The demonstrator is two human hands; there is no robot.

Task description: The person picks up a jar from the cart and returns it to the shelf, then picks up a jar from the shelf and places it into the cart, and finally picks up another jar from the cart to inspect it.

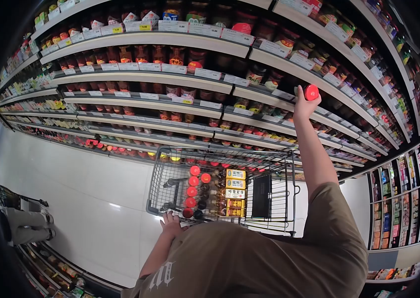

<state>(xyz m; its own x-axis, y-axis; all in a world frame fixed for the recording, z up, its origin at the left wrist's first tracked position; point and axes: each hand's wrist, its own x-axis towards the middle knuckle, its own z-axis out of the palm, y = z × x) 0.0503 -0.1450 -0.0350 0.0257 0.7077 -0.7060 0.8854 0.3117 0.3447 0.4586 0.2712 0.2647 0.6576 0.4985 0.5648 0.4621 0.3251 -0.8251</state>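
Observation:
My right hand (pixel 306 107) is stretched out to the shelves and wrapped round a jar with a red lid (pixel 311 92); the fingers hide most of the jar's body. Down at the near left corner of the shopping cart (pixel 275 226), my left hand (pixel 171 226) rests at the rim with its fingers stretched out. Inside the cart stand several red-lidded jars or bottles (pixel 191 191). Beside them are several yellow-and-white labelled packs (pixel 235 183), lined up in a column.
Long shelves of jars (pixel 175 55) with price tags curve across the front. Another stocked shelf (pixel 403 198) stands at the right. On the left, a person's legs (pixel 28 226) are beside another cart (pixel 2 193) on the pale floor (pixel 95 188).

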